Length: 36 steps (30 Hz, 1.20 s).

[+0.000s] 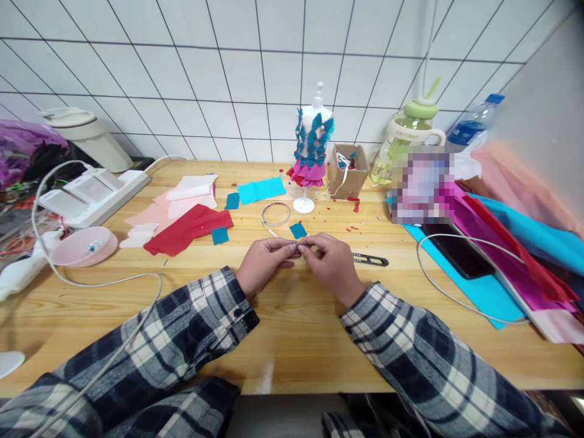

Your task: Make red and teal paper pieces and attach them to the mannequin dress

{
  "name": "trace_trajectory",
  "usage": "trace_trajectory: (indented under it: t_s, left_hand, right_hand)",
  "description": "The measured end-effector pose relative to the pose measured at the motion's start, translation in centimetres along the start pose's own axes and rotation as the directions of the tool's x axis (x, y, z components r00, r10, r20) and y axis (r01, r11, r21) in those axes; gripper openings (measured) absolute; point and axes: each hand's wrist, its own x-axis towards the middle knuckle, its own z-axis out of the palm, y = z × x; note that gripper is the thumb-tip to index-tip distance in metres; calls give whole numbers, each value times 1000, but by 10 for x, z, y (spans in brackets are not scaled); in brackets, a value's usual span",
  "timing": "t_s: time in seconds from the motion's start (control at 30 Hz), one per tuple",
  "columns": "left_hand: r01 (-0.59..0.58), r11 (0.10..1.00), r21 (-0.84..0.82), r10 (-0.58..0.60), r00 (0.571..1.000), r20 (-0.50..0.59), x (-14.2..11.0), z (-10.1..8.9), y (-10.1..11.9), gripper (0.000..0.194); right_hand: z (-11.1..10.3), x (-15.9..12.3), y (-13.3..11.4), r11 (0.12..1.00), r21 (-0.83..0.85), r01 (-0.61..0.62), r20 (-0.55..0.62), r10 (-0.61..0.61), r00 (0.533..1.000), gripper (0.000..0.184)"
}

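Observation:
My left hand (262, 261) and my right hand (334, 261) meet over the middle of the table. Thumb and forefinger of each are pinched together on something small, thin and greyish that I cannot make out. Just beyond the fingertips lies a teal fabric square (298, 230), and near it a coiled thin cord (276, 222). Black thread snips (375, 261) rest beside my right hand, partly hidden by it. Farther back stands a small white dress form (314, 109) dressed in teal ruffles over a pink and red skirt.
Left are red fabric (191, 228), a pink bowl (68, 254) of small beads and a white power strip (114, 198). A cardboard box (347, 179), green-lidded bottle (417, 115), phone (460, 252) and fabric sheets (497, 304) lie right. A cable (109, 283) crosses my left sleeve.

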Motion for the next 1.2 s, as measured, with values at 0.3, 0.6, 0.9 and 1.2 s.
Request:
trace_trajectory:
  t_s: [0.3, 0.6, 0.9, 1.2]
  left_hand:
    - [22, 999, -43, -22, 1000, 2, 2, 1, 0, 29]
    - [11, 1000, 21, -12, 1000, 11, 2, 1, -2, 33]
    - [-67, 964, 258, 77, 997, -28, -3, 4, 4, 25]
    - [-29, 995, -96, 26, 999, -34, 3, 4, -2, 14]
  right_hand:
    - [-1, -1, 0, 993, -89, 78, 32, -75, 997, 18]
    - [-1, -3, -2, 993, -100, 69, 18, -68, 998, 14]
    - [3, -2, -2, 996, -84, 8, -6, -9, 1000, 6]
    - [0, 7, 8, 985, 12, -172, -59, 172, 983, 3]
